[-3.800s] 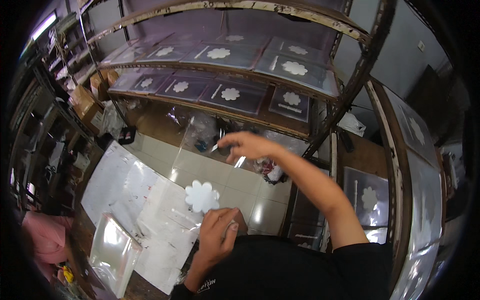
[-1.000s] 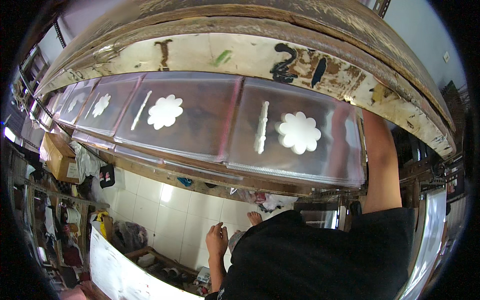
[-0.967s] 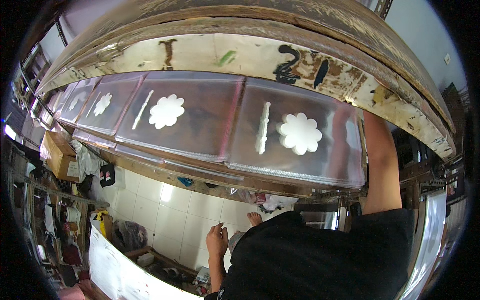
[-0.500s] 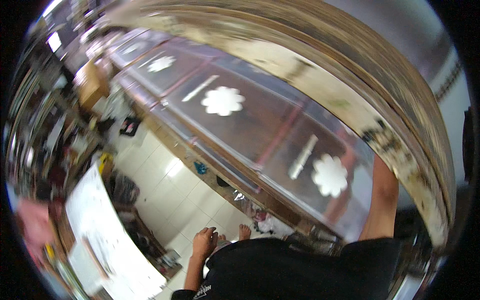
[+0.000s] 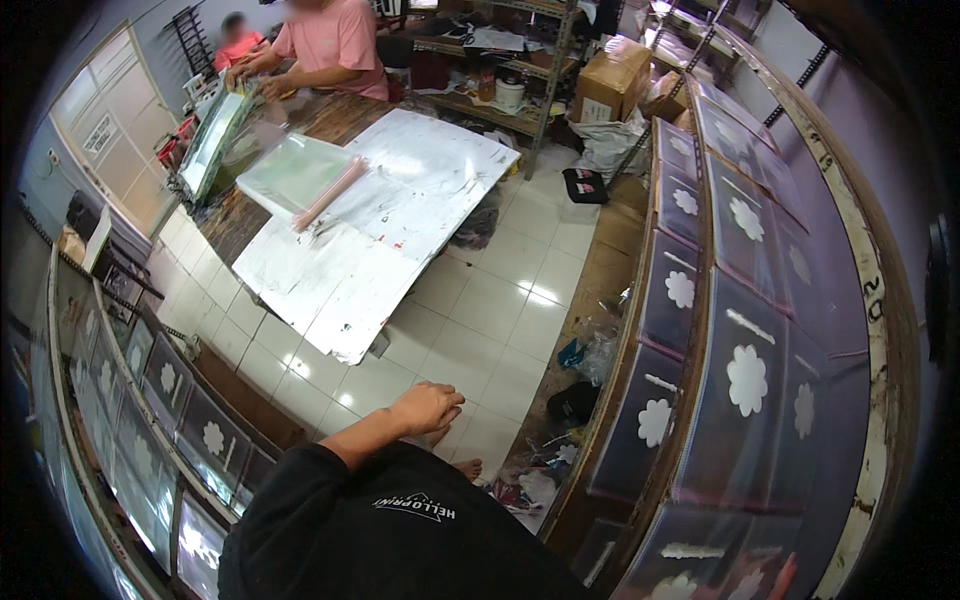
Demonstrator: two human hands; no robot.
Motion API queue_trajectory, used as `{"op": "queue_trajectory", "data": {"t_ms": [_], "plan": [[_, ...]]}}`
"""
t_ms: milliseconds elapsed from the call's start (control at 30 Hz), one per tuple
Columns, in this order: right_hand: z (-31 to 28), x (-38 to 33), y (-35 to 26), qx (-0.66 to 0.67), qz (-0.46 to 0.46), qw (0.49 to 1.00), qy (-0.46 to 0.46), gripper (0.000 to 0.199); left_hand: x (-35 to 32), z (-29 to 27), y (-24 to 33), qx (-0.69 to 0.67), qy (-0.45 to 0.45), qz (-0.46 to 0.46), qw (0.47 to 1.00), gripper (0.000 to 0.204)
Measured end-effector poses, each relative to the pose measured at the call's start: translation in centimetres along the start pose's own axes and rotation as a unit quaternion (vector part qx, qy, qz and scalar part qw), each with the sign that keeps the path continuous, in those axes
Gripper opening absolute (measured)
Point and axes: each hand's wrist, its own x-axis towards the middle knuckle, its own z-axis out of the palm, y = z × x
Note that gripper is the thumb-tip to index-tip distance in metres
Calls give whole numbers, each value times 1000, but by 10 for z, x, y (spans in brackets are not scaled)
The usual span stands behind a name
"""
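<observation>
Plastic sheets [image 5: 732,425] (white-flowered) lie right of the empty left hand [image 5: 426,408].

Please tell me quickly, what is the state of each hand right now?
Left hand: loosely open, slightly curled, holding nothing visible.
Right hand: not in view, so its state cannot be told.

L hand [image 5: 425,408] empty, clr sheets [image 5: 735,445] shelved

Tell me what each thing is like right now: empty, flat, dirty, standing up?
Left hand: empty, loosely bent
Flower-marked plastic sheets: lying flat
Clear plastic stack: lying flat
White table cover: stained
White bucket: standing upright
Green-edged frame: tilted
Door: looks shut
</observation>
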Motion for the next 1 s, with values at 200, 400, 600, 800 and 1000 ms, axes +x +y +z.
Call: {"op": "queue_trajectory", "data": {"t_ms": [200,400,600,800,1000], "plan": [[-8,2,-11,-10,18,1000,6,59,4,-14,-23,-12,38,-13,999,24],[-30,-8,-34,16,10,999,47,62,11,-47,-55,-38,100,-23,994,21],[-84,-63,-121,158,-234,952,122,55,14,-90,-115,-57,216,-45,974,20],[-180,-218,-388,234,-389,891,24,46,-23,-132,-201,-86,287,-104,948,19],[-243,-444,-644,290,-491,815,-103,40,-50,-162,-282,-100,350,-121,923,20]]}}
